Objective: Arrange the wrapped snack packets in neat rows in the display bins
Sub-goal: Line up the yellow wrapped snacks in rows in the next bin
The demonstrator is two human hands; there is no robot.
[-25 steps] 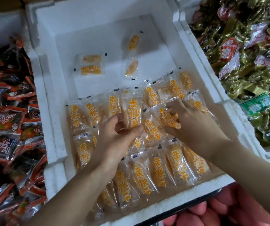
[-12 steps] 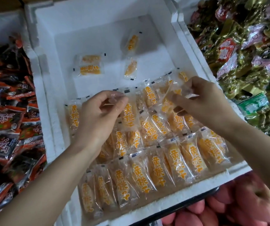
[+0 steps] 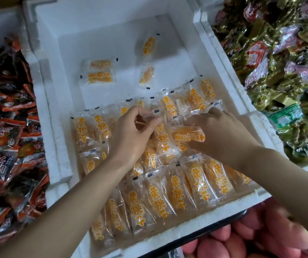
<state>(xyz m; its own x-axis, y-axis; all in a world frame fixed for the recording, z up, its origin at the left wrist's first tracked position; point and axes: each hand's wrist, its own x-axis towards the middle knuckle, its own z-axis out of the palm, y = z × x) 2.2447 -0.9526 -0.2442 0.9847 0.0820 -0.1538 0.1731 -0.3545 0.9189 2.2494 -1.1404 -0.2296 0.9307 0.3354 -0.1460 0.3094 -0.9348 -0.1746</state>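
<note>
A white foam bin (image 3: 45,101) holds clear packets with orange print, laid in overlapping rows (image 3: 177,192) across its near half. My left hand (image 3: 132,133) pinches the clear top edge of a packet (image 3: 161,140) in the middle row. My right hand (image 3: 222,135) grips a packet (image 3: 186,135) turned sideways, just above that row. Several loose packets lie on the bare far floor: a pair (image 3: 99,71) at left, one (image 3: 147,45) farther back, one (image 3: 146,74) in the middle.
A bin of dark and red packets (image 3: 6,136) adjoins on the left. Another bin heaped with green, gold and pink packets (image 3: 283,75) stands on the right. Pink rounded items (image 3: 261,239) lie below the foam bin's near edge.
My right hand has come down from the far right row to the middle, now with a sideways packet in it. My left hand has shifted right and pinches a middle-row packet's edge.
</note>
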